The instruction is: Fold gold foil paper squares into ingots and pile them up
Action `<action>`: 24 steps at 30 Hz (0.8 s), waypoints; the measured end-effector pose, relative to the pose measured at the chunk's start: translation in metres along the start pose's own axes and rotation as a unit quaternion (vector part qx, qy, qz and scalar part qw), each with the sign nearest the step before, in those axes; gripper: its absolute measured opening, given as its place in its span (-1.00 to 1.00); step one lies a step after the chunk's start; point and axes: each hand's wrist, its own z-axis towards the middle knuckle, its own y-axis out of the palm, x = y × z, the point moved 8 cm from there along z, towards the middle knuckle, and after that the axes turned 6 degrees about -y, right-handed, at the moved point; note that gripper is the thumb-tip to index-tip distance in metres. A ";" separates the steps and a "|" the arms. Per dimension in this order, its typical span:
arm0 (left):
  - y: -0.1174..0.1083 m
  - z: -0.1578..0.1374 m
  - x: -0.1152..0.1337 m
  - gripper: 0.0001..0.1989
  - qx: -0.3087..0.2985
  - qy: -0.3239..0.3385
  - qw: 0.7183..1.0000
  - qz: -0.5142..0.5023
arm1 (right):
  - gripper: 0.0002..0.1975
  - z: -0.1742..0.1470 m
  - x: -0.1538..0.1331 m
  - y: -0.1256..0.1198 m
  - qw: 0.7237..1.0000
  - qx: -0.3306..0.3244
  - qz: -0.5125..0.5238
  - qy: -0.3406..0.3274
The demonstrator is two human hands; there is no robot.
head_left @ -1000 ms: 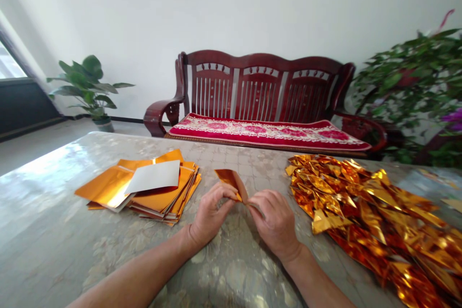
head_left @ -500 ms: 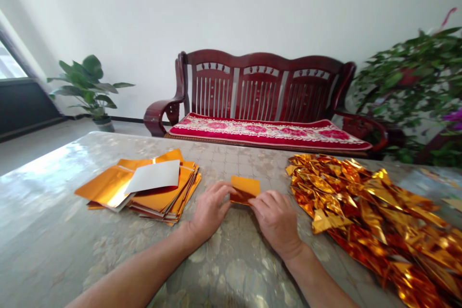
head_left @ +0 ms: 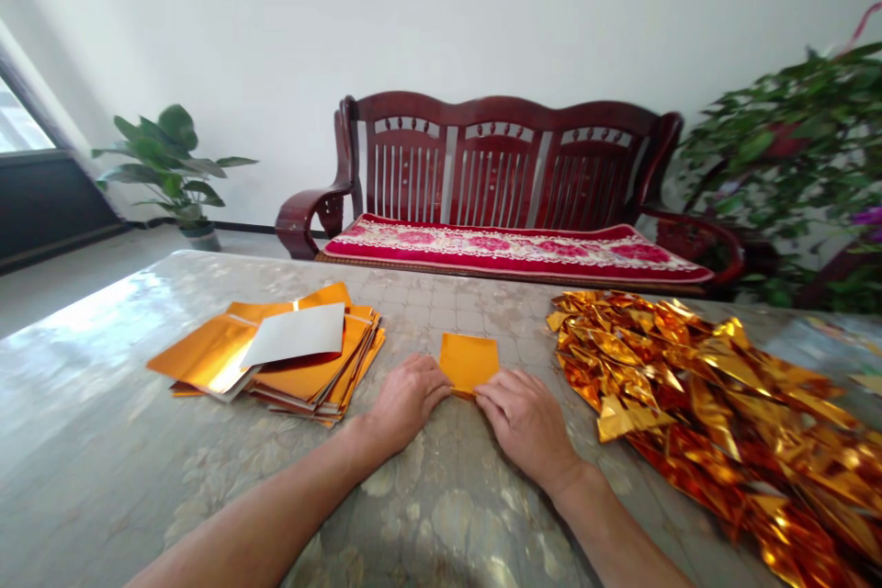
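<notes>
A small sheet of gold foil paper (head_left: 469, 360) lies on the table between my hands. My left hand (head_left: 412, 395) is closed, its fingertips on the sheet's near left corner. At the near right corner, the fingers of my right hand (head_left: 527, 418) pinch the paper's edge. The fingertips partly cover the sheet's near edge, where a narrow fold seems to run. To the left lies a loose stack of gold foil paper (head_left: 310, 377), with one sheet (head_left: 296, 337) on top showing its pale side. On the right is a large heap of folded gold foil pieces (head_left: 695, 386).
The table (head_left: 227, 487) has a shiny, patterned cover. Beyond it stands a dark red wooden bench (head_left: 496, 175) with a red floral cover (head_left: 510, 248). A clear plastic bag (head_left: 819, 340) lies behind the heap. Potted plants (head_left: 175, 161) stand on both sides.
The paper's near part, raised and shadowed before, now lies flatter. Both hands have shifted slightly toward me, still at its near corners.
</notes>
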 end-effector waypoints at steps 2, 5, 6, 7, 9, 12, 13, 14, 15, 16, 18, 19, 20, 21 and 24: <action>0.000 0.002 -0.005 -0.76 -0.004 -0.024 1.000 -0.012 | -0.83 0.000 0.006 0.002 0.999 0.004 0.024 0.025; 0.000 0.006 -0.014 -0.81 -0.008 -0.075 0.997 -0.027 | -0.81 0.000 0.016 0.007 0.997 0.004 0.043 0.061; 0.000 0.007 -0.017 -0.82 -0.009 -0.092 0.995 -0.032 | -0.82 0.000 0.018 0.008 0.996 0.003 0.046 0.072; 0.000 0.008 -0.019 -0.82 -0.011 -0.108 0.993 -0.035 | -0.82 0.001 0.020 0.010 0.995 0.003 0.049 0.083; -0.001 0.009 -0.023 -0.83 -0.012 -0.136 0.990 -0.035 | -0.83 0.001 0.024 0.011 0.994 0.008 0.049 0.096; -0.002 0.010 -0.027 -0.82 -0.010 -0.165 0.986 -0.033 | -0.84 0.002 0.024 0.008 0.994 0.023 0.035 0.098; -0.003 0.010 -0.028 -0.82 -0.008 -0.170 0.985 -0.032 | -0.84 0.002 0.024 0.007 0.994 0.026 0.030 0.097; -0.003 0.010 -0.028 -0.82 -0.006 -0.170 0.985 -0.032 | -0.83 0.002 0.024 0.006 0.995 0.026 0.027 0.098; -0.004 0.011 -0.028 -0.83 -0.003 -0.168 0.985 -0.030 | -0.83 0.002 0.024 0.006 0.994 0.023 0.025 0.099; -0.004 0.011 -0.027 -0.82 -0.001 -0.165 0.986 -0.027 | -0.83 0.003 0.024 0.006 0.994 0.018 0.025 0.102; -0.004 0.012 -0.025 -0.81 0.001 -0.156 0.988 -0.015 | -0.82 0.003 0.025 0.007 0.993 0.005 0.027 0.113; -0.004 0.012 -0.024 -0.79 0.001 -0.152 0.988 -0.009 | -0.82 0.003 0.026 0.007 0.992 0.000 0.029 0.119; -0.005 0.013 -0.023 -0.78 0.002 -0.150 0.989 -0.002 | -0.83 0.002 0.027 0.008 0.992 -0.004 0.032 0.125; -0.005 0.013 -0.023 -0.78 0.002 -0.150 0.989 0.005 | -0.83 0.002 0.028 0.008 0.991 -0.004 0.036 0.130; -0.007 0.013 -0.024 -0.79 0.008 -0.161 0.987 0.015 | -0.85 0.002 0.030 0.007 0.989 0.009 0.046 0.143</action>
